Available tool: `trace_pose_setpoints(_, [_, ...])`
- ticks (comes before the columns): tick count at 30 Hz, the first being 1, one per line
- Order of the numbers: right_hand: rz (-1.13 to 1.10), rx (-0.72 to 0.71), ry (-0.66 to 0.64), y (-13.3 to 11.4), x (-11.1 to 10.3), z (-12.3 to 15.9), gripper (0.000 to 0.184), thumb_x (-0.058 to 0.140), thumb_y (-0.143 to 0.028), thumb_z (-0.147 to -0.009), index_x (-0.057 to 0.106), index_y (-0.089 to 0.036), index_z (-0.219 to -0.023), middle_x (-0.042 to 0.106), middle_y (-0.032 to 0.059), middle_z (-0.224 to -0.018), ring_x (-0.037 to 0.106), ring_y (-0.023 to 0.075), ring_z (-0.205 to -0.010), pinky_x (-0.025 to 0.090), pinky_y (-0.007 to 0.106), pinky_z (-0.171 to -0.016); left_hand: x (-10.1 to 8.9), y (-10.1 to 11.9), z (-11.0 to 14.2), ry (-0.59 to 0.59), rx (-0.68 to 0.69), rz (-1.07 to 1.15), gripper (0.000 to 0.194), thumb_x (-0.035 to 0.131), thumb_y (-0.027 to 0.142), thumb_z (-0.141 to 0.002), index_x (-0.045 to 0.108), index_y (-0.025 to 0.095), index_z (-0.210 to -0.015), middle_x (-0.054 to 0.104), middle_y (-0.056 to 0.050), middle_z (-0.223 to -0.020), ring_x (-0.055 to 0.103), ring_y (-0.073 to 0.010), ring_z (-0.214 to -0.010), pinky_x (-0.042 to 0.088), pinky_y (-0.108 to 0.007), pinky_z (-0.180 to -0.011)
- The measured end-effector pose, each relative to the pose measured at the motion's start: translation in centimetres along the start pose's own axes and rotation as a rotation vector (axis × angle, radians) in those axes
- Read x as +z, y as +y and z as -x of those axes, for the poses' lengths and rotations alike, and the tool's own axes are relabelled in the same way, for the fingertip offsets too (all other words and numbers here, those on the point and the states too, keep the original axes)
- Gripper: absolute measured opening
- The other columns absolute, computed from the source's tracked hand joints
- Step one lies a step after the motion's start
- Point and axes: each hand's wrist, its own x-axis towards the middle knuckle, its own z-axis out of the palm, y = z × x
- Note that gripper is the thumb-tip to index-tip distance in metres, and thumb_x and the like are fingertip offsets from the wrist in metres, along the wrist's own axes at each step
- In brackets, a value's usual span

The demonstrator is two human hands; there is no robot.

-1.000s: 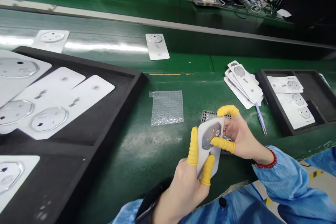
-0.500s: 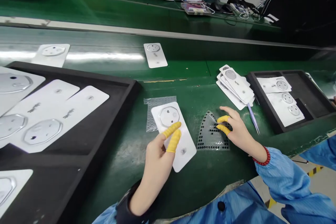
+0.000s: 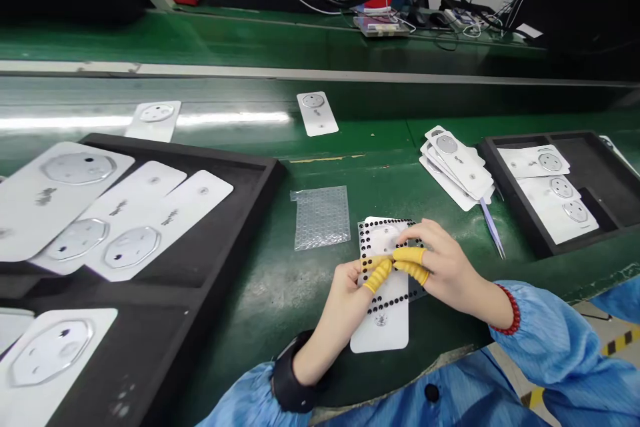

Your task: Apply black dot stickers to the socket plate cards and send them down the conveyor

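Note:
Right in front of me, a clear plastic sheet (image 3: 367,238) dotted with rows of small black dots is held over a white rounded-corner panel (image 3: 367,337) on the green bench. My left hand (image 3: 353,293) pinches this sheet, one yellow-cotted finger behind it and the thumb in front. Meeting those fingertips from the other side, my right hand (image 3: 445,267) has its yellow-cotted thumb and index finger closed together; whatever sits between them is too small to make out. The sheet and fingers cover the panel's upper part. Bubble wrap (image 3: 323,217) lies flat on the bench, left of the panel.
At left, a large black tray (image 3: 200,273) holds several white panels. To the right are a stack of panels (image 3: 463,170), lilac tweezers (image 3: 493,230) and a smaller black tray (image 3: 617,197). One panel (image 3: 317,121) lies farther back. Another person's blue sleeve (image 3: 620,300) shows at right.
My left hand has let go of the panel and now grips the dotted sheet. The sheet has come off the bench to above the panel, and my right hand has moved left to meet my left.

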Motion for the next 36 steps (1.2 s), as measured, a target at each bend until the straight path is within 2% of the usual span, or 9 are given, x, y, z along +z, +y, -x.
trace_pose_setpoints(4, [0.114,-0.099,-0.086,-0.7,0.6,-0.1,0.024,0.043,0.001,-0.090,0.063,-0.014,-0.090,0.065,0.0113,-0.096,0.059,0.0197,-0.089,0.051,0.045,-0.091,-0.3,-0.8,-0.1,0.077,-0.008,0.066,0.020,0.082,0.027,-0.053,0.066,0.015,-0.052,0.059,0.001,-0.049,0.047,-0.0112,-0.048,0.040,-0.023,-0.051])
trace_pose_setpoints(9, [0.366,-0.265,-0.096,-1.3,0.6,-0.5,0.033,0.042,-0.004,-0.095,0.060,-0.015,-0.069,0.067,0.0096,-0.090,0.060,0.0176,-0.082,0.051,0.044,-0.095,-0.3,-1.9,-0.1,0.284,-0.032,0.121,0.022,0.079,0.031,-0.055,0.062,0.019,-0.061,0.065,0.002,-0.062,0.058,-0.0155,-0.060,0.045,-0.025,-0.058])
trace_pose_setpoints(17, [0.460,-0.385,-0.102,-0.8,1.5,-0.5,0.037,0.039,-0.002,-0.094,0.058,-0.017,-0.065,0.069,0.0075,-0.085,0.061,0.0159,-0.073,0.053,0.042,-0.094,-0.5,-2.2,-0.3,0.347,-0.095,0.091,0.022,0.078,0.027,-0.058,0.060,0.019,-0.068,0.065,0.002,-0.063,0.062,-0.0170,-0.062,0.046,-0.026,-0.059])
trace_pose_setpoints(23, [0.380,-0.468,-0.179,0.3,1.6,-0.6,0.027,0.042,-0.004,-0.093,0.059,-0.015,-0.074,0.070,0.0099,-0.091,0.064,0.0177,-0.077,0.054,0.040,-0.091,-0.4,-2.2,-0.4,0.300,-0.107,0.033,0.025,0.076,0.035,-0.063,0.060,0.018,-0.072,0.065,0.001,-0.062,0.063,-0.0181,-0.060,0.047,-0.028,-0.057])
trace_pose_setpoints(28, [0.126,-0.199,-0.332,2.0,0.7,0.9,0.017,0.045,-0.006,-0.088,0.057,-0.011,-0.099,0.068,0.0158,-0.100,0.067,0.0229,-0.092,0.059,0.033,-0.075,-1.0,-0.5,-0.5,0.159,-0.075,-0.044,0.036,0.085,0.038,-0.055,0.069,0.013,-0.075,0.073,-0.007,-0.075,0.069,-0.0288,-0.079,0.053,-0.035,-0.070])
trace_pose_setpoints(30, [0.038,-0.049,-0.357,2.7,0.0,1.7,0.018,0.045,-0.006,-0.087,0.055,-0.015,-0.099,0.068,0.0150,-0.102,0.068,0.0231,-0.095,0.059,0.034,-0.076,-1.8,0.2,-0.5,0.186,0.021,-0.132,0.043,0.085,0.038,-0.055,0.073,0.011,-0.087,0.075,-0.013,-0.095,0.067,-0.0346,-0.098,0.052,-0.041,-0.085])
trace_pose_setpoints(32, [-0.085,0.098,-0.357,3.2,-0.8,2.1,0.017,0.047,-0.006,-0.088,0.056,-0.018,-0.094,0.069,0.0121,-0.103,0.069,0.0213,-0.094,0.059,0.034,-0.080,-2.4,0.4,-0.3,0.296,0.223,-0.253,0.049,0.078,0.040,-0.066,0.070,0.013,-0.106,0.070,-0.015,-0.117,0.060,-0.0362,-0.116,0.046,-0.045,-0.099])
trace_pose_setpoints(34, [-0.232,0.242,-0.313,3.4,-1.6,2.1,0.014,0.051,-0.008,-0.087,0.057,-0.020,-0.091,0.068,0.0097,-0.102,0.069,0.0189,-0.091,0.059,0.031,-0.077,-2.6,0.0,0.0,0.404,0.452,-0.337,0.060,0.070,0.039,-0.076,0.057,0.015,-0.130,0.065,-0.014,-0.127,0.056,-0.0333,-0.123,0.043,-0.045,-0.104])
trace_pose_setpoints(36, [-0.369,0.346,-0.204,3.0,-2.2,1.4,0.010,0.055,-0.011,-0.087,0.058,-0.020,-0.090,0.066,0.0084,-0.102,0.067,0.0172,-0.091,0.059,0.029,-0.075,-2.2,-0.8,0.5,0.417,0.572,-0.364,0.077,0.065,0.035,-0.083,0.029,0.018,-0.149,0.068,-0.013,-0.120,0.064,-0.0286,-0.113,0.049,-0.041,-0.097])
